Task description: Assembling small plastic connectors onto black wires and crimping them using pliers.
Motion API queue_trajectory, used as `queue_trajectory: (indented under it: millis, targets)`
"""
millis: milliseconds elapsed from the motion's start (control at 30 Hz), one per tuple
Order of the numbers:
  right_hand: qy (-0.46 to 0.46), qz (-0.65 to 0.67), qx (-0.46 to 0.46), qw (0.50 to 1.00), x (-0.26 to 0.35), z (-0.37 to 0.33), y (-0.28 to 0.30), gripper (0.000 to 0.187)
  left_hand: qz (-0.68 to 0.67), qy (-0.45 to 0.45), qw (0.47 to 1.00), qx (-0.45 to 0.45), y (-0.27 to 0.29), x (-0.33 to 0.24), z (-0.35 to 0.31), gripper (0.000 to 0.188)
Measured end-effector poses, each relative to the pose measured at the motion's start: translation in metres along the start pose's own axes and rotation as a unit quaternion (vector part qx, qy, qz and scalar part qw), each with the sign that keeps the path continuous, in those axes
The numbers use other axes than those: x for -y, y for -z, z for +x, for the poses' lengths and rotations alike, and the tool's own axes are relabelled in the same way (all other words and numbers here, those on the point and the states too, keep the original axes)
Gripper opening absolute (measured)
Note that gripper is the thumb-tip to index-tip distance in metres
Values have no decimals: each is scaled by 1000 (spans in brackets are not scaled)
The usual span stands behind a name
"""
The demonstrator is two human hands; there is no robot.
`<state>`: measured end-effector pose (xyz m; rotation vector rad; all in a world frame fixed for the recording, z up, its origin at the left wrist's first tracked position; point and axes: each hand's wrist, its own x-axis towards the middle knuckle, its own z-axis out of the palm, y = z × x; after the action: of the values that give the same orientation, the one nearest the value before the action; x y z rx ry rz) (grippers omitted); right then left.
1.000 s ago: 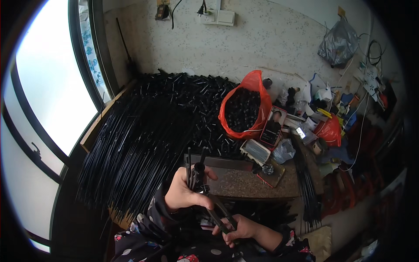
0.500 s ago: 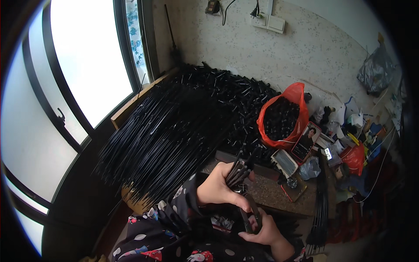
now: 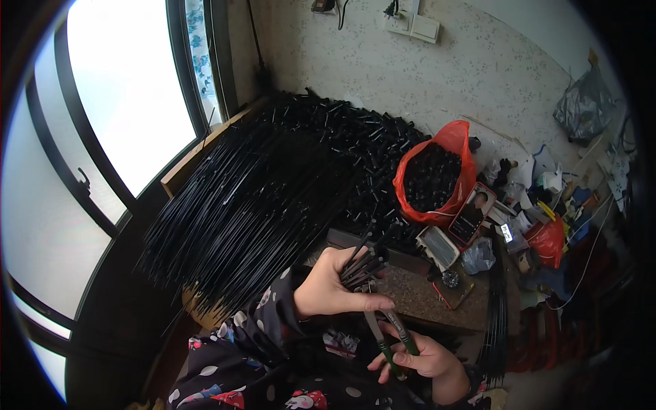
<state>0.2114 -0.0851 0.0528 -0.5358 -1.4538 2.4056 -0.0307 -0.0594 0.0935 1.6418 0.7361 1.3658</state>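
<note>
My left hand (image 3: 331,283) is closed around a bundle of thin black rods (image 3: 363,268), whose ends stick out between thumb and fingers. Just below it, my right hand (image 3: 427,362) grips pliers (image 3: 402,331) with green-sleeved handles that stand apart in a V. The head of the pliers lies at my left thumb, mostly hidden under that hand. Whether a rod sits in the jaws, I cannot tell. A wide pile of long black rods (image 3: 225,212) spreads to the left of my hands.
Short black pieces (image 3: 342,126) are heaped along the wall. A red plastic bag (image 3: 403,184) holds more black pieces. Nearby are a phone (image 3: 471,215), an open box (image 3: 439,248) and a clear plastic bag (image 3: 478,256). More long rods (image 3: 497,321) hang at the right. Windows (image 3: 123,96) stand left.
The pliers' handles have spread wider and show more clearly. My right-hand fingers have loosened around them. The whole view has shifted slightly, and my left hand still holds the rods.
</note>
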Motion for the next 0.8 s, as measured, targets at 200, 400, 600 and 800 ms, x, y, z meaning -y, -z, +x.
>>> queue_trajectory:
  millis: [200,400,600,800]
  targets:
    - [6,-34,-114,993,-47,9,-20,33,-7,20,999,-43,-8,9,-4,23]
    - [146,-342,-316,873,-40,29,-26,18,-24,15,995,-98,-14,-4,-6,30]
    - [146,-424,-359,818,-42,25,-42,19,-15,54,991,-118,-18,5,-17,30]
    - [109,-383,-305,865,-18,13,-26,27,-94,-32,986,-137,-15,18,-9,42]
